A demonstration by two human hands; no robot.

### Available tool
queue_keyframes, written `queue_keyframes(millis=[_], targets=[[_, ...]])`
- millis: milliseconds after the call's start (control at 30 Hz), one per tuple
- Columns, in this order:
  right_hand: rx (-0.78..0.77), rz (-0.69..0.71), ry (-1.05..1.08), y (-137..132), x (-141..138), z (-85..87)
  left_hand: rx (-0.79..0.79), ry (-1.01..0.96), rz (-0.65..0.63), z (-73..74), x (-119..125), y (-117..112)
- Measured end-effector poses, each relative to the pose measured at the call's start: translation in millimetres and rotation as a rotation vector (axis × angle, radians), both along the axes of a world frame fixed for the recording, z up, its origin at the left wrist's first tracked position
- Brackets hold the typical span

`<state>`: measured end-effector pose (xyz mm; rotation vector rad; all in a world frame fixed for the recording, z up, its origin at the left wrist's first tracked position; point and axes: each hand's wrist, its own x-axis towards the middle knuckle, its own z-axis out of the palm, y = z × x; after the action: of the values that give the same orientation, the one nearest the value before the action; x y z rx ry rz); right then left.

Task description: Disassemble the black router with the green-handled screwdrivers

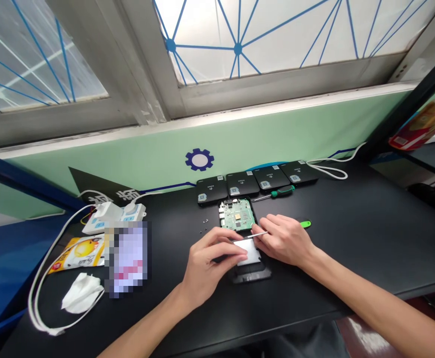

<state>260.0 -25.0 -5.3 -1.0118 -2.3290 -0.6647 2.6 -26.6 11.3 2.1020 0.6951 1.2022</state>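
A small black device case (253,273) lies open on the black table, with a pale grey plate (249,251) in it. My left hand (208,263) rests on the case's left side, fingers curled and pressing on the plate's edge. My right hand (282,238) pinches a thin metal tool (253,236) whose tip points left over the plate. A green circuit board (237,215) sits in another black shell just behind. A few tiny screws (204,224) lie to its left.
Several black boxes (257,180) stand in a row at the back, with a green-handled screwdriver (279,192) before them. A green tool (305,224) lies right of my hand. White power strip (111,215), cables, snack packet (79,251) and tissue (81,293) are at left.
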Motion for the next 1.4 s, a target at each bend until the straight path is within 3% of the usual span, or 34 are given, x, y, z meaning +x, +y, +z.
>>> queue_keyframes(millis=[233, 467, 667, 1000, 1100, 1167, 1400], targets=[[0.030, 0.024, -0.014, -7.9, -8.1, 2.2, 0.213, 0.073, -0.018, -6.3, 7.9, -8.6], [0.042, 0.017, -0.027, -18.4, -18.0, -1.3, 0.295, 0.064, 0.064, 1.1, 8.1, -14.4], [-0.009, 0.047, -0.005, -18.5, -20.4, -1.2, 0.525, 0.147, -0.038, 1.8, 1.8, -11.6], [-0.093, 0.122, 0.061, -5.2, 8.6, 14.0, 0.448, 0.149, 0.190, 7.3, -10.2, 5.4], [-0.251, 0.195, 0.224, -2.0, 18.8, 14.6, 0.414, 0.131, 0.245, 8.7, -13.5, 12.0], [-0.423, 0.213, 0.460, -1.3, 22.4, 16.4, 0.394, 0.118, 0.265, 9.3, -14.6, 14.8], [-0.980, 0.081, 1.313, 2.0, 20.0, 27.5, 0.268, 0.121, 0.226, 5.9, -15.0, 18.3]])
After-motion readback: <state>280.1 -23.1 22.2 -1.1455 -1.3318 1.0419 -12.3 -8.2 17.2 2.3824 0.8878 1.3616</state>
